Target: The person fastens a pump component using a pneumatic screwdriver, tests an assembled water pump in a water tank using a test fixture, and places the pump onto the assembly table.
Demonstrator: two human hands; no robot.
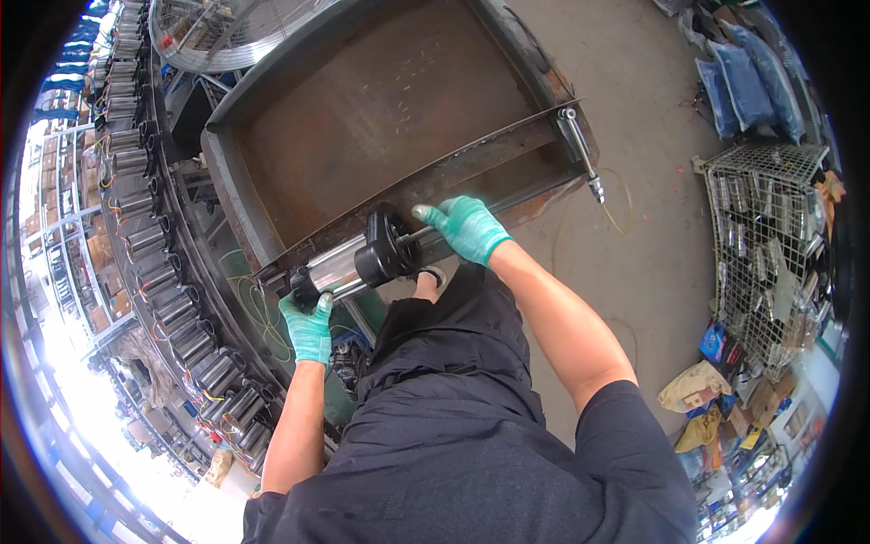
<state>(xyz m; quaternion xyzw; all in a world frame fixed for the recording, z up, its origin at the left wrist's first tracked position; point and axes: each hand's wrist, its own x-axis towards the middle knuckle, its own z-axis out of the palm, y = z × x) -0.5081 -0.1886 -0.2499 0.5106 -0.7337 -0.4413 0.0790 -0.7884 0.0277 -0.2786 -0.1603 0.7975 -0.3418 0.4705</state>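
A shiny metal cylinder with black end caps [337, 267] lies slanted across the near edge of a large metal tray. My left hand [310, 332], in a green glove, is closed round its lower left end, the thumb against the black cap. A wide black flanged part [390, 245] sits at the cylinder's other end. Out of it runs a thin metal shaft [417, 234] to the right. Gloved too, my right hand [467, 228] has its fingers wrapped round this shaft, thumb pointing left; the palm hides the shaft's far end.
The rusty brown tray [362, 118] has small shavings on its bottom. A long metal tool [580, 150] hangs at its right corner. To the left runs a rack of several similar cylinders [145, 236]. A wire cage [761, 245] stands on the right, near blue bags [748, 82].
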